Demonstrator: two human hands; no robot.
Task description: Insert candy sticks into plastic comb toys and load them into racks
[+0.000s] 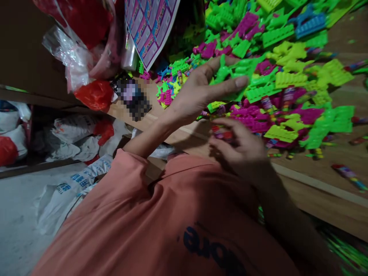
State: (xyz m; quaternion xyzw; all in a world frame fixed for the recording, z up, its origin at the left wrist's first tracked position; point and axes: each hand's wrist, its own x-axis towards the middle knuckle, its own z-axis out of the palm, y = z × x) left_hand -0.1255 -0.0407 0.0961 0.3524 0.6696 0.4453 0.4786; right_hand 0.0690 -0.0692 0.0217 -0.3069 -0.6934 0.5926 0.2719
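Fingers (225, 88), left hand (195, 90): pinching green toy (245, 68) | sheet (152, 28): "CANDY"

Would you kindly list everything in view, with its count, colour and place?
Table: one, brown, right
Toy pile: many, green, yellow, pink, blue; on table
Tubes: several, multicoloured, around pile
Printed sheet: one, purple and blue, top
Red bags: several, red, left
Clear bags: several, colourless, upper left
Pixelated item: one, dark, left of pile
Sacks: several, white, left
Strips: many, green, lower right
Held toy: at least one, green, left hand
Held tube: at least one, reddish, right hand
Shirt: one, orange-pink, bottom
Left hand: one, bare, centre
Right hand: one, bare, centre
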